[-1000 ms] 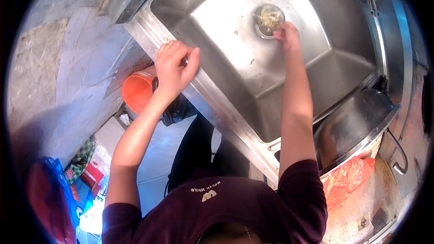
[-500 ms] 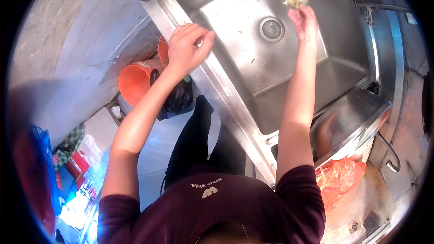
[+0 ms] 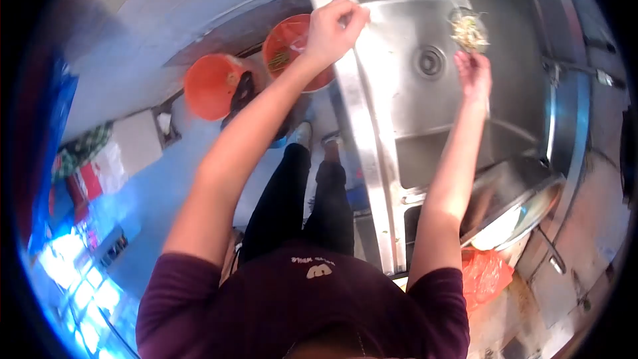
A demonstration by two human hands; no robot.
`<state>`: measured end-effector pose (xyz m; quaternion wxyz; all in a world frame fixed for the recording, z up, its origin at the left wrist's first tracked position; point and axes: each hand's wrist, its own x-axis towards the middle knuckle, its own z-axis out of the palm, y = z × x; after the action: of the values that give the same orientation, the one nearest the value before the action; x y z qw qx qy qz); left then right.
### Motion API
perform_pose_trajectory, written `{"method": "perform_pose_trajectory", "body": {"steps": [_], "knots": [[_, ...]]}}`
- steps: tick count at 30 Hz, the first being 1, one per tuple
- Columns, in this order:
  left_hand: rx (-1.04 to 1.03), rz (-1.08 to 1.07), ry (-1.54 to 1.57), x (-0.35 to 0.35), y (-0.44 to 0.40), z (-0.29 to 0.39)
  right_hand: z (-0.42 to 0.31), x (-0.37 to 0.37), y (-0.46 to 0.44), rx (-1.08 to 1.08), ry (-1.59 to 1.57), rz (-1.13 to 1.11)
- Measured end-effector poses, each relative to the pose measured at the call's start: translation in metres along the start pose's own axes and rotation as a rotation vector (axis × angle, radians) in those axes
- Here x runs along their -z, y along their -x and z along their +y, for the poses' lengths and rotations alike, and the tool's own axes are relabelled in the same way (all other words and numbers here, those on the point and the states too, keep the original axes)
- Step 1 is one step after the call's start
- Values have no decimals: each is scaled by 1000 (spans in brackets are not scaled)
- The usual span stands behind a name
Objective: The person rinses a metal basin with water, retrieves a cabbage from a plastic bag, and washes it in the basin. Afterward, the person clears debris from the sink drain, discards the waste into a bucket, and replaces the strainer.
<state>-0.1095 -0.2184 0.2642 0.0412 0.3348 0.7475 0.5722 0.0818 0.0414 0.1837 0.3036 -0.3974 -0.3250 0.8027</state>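
In the head view, my right hand (image 3: 474,76) reaches over the steel sink (image 3: 412,110), its fingers closed at the near edge of a small round holder with pale yellow-white shreds (image 3: 469,32). Whether the holder is a strainer or a bowl is too blurred to tell. The round drain (image 3: 430,61) lies left of these shreds in the sink floor. My left hand (image 3: 335,32) is curled, thumb towards the fingers, above the sink's left rim. Its fingertips are partly hidden, so I cannot make out whether something is in them.
Left of the sink stand two orange buckets; one bucket (image 3: 211,86) has a black bag beside it, the other bucket (image 3: 286,34) holds greenish scraps. A large metal basin (image 3: 515,203) leans at the sink's near right, above a red plastic bag (image 3: 485,276). A faucet (image 3: 588,72) is on the right.
The view has turned, showing more of the second bucket. My right hand has brought the shreds somewhat nearer to the drain. My left hand remains curled near the sink's rim.
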Motion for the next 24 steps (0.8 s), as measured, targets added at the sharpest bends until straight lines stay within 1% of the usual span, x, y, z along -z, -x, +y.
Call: {"method": "perform_pose_trajectory", "body": {"steps": [1, 4, 6, 8, 10, 11, 12, 13, 14, 15, 16, 17, 18, 20, 22, 24], "knots": [[239, 91, 290, 8, 0, -6, -6, -13, 8, 1, 11, -54], [335, 377, 394, 71, 9, -31, -20, -55, 36, 11, -6, -251], [505, 419, 371, 120, 44, -60, -26, -86, 60, 2, 0, -351], [757, 503, 380, 159, 93, -88, -29, -124, 83, -25, -33, -456], [795, 450, 269, 201, 160, -120, -26, -158, 102, -20, -8, -448], [957, 432, 100, 214, 183, -104, -22, -177, 112, -6, 8, -449], [986, 292, 31, 237, 228, -124, -17, -200, 124, 6, 25, -452], [1003, 99, -24, 262, 268, -136, -12, -227, 140, 52, 63, -400], [993, 14, -29, 282, 319, -156, -6, -248, 150, 140, 120, -385], [1074, 35, -125, 289, 344, -142, 2, -265, 159, 228, 177, -367], [1149, 19, -121, 302, 384, -148, 15, -280, 167, 314, 234, -346], [1230, -38, -81, 318, 421, -152, 33, -294, 179, 515, 431, -230], [1328, -93, -144, 328, 439, -141, 53, -301, 191, 556, 479, -220], [1423, -138, -199, 341, 468, -122, 119, -291, 184, 934, 910, -99], [1435, -50, -97, 350, 510, -131, 208, -260, 166, 1135, 1195, -85], [1507, -71, -133, 345, 507, -129, 322, -196, 111, 1112, 1558, -185]]}}
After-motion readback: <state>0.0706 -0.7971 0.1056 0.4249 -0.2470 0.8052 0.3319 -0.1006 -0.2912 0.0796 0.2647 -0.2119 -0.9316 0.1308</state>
